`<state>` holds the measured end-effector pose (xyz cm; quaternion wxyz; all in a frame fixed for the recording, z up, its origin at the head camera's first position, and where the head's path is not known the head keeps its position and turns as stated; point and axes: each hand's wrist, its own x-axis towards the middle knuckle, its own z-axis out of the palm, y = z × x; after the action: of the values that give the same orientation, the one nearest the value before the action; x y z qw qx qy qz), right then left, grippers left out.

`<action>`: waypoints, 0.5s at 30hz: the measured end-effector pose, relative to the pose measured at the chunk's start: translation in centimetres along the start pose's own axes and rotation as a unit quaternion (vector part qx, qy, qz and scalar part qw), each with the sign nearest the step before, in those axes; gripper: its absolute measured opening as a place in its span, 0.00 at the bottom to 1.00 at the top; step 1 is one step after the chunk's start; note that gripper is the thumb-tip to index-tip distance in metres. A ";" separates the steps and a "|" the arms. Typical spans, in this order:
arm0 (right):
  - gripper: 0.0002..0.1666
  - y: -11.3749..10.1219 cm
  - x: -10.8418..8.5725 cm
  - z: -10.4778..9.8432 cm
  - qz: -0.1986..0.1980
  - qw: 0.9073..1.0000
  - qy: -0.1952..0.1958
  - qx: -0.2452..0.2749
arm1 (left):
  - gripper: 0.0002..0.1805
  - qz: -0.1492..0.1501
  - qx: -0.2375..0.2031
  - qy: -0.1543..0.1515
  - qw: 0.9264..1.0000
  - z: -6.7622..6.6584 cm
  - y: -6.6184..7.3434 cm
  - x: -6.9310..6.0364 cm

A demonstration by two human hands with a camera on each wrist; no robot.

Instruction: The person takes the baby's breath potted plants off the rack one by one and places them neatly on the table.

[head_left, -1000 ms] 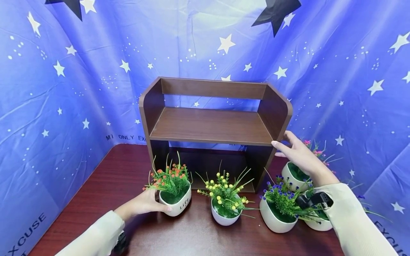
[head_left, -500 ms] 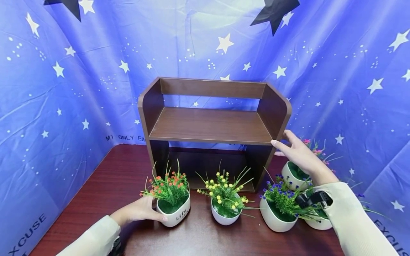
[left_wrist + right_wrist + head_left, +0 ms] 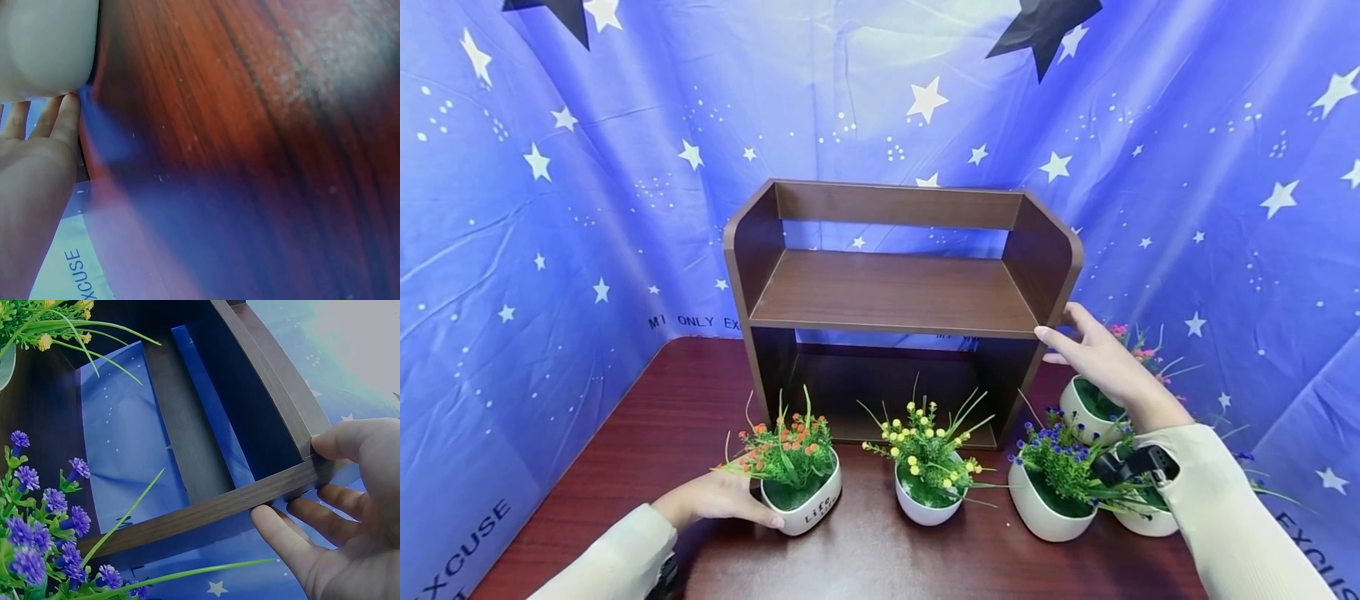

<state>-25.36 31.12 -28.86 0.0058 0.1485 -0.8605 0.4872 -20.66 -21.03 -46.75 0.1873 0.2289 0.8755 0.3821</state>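
Note:
My left hand (image 3: 715,498) holds a white pot of orange-red flowers (image 3: 805,507), thumb on the front and fingers behind its left side. In the left wrist view, fingers (image 3: 65,119) touch the lower part of the white pot (image 3: 47,44). A brown two-tier wooden shelf (image 3: 887,292) stands at the middle of the table. On its right side panel, my right hand (image 3: 1097,362) has the thumb at the front edge and the fingers around the outer face. The right wrist view shows the right hand (image 3: 350,519) gripping the shelf's side board (image 3: 231,497).
A pot of yellow flowers (image 3: 928,500) stands before the shelf. To its right are a blue-flowered pot (image 3: 1048,508), a pink-flowered pot (image 3: 1086,412) behind, and another white pot (image 3: 1150,521) partly under the right wrist. Blue star-patterned cloth (image 3: 850,100) surrounds the dark red table (image 3: 625,450).
My left hand has moved the orange-red flower pot toward me and slightly left, away from the shelf. The right hand has kept its place on the shelf's side.

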 end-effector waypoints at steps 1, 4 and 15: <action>0.39 0.0 0.0 0.0 0.000 1.000 0.000 0.001 | 0.38 0.002 -0.002 0.000 1.000 0.0 0.0 0.1; 0.39 0.0 0.0 0.0 0.001 1.000 0.000 0.001 | 0.39 0.001 0.012 0.009 1.000 0.0 0.1 0.1; 0.39 0.1 0.0 0.1 -0.005 1.000 0.002 0.011 | 0.42 -0.019 0.010 0.011 1.000 -0.1 0.2 -0.2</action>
<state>-25.40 31.09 -28.99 0.0084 0.1522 -0.8545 0.4966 -20.49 -21.06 -46.46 0.1824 0.2103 0.8854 0.3723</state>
